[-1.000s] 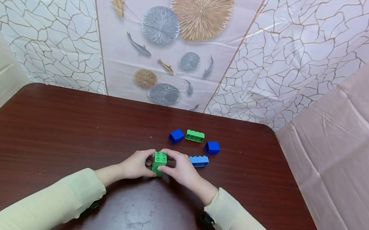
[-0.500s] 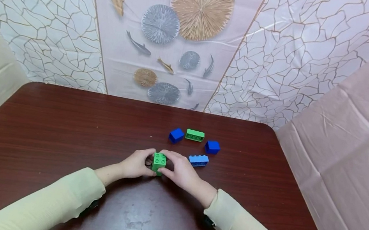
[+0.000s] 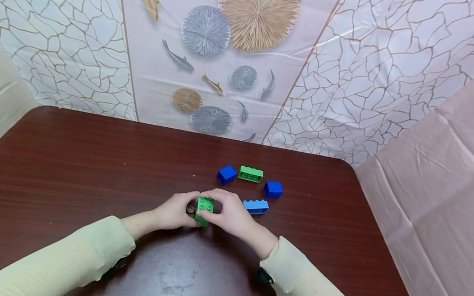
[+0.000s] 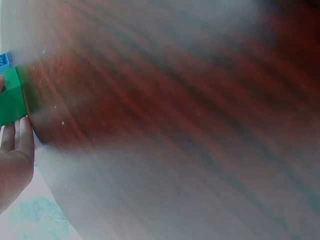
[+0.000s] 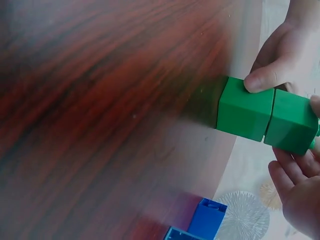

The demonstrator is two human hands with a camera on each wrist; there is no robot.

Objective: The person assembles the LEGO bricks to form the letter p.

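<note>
Two green toy bricks (image 3: 205, 204) stand stacked on the table between my hands, studs showing on top in the head view. The right wrist view shows a thin dark seam between the lower green brick (image 5: 244, 110) and the upper green brick (image 5: 290, 122). My left hand (image 3: 174, 211) holds the lower brick, its thumb pressed on one side. From the right, my right hand (image 3: 232, 214) grips the upper brick between thumb and fingers. Only the fingers of one hand (image 4: 17, 155) and part of a green brick (image 4: 11, 97) appear at the left wrist view's edge.
Beyond my hands lie a dark blue brick (image 3: 226, 175), a long green brick (image 3: 251, 174) on its side and another dark blue brick (image 3: 273, 189). A long light blue brick (image 3: 255, 207) lies close by my right hand. The brown table (image 3: 81, 156) ends at a patterned cloth backdrop.
The upper green brick has come down slightly and lines up with the lower one. My right hand has shifted a little left, its thumb farther across the brick. My left hand stays put.
</note>
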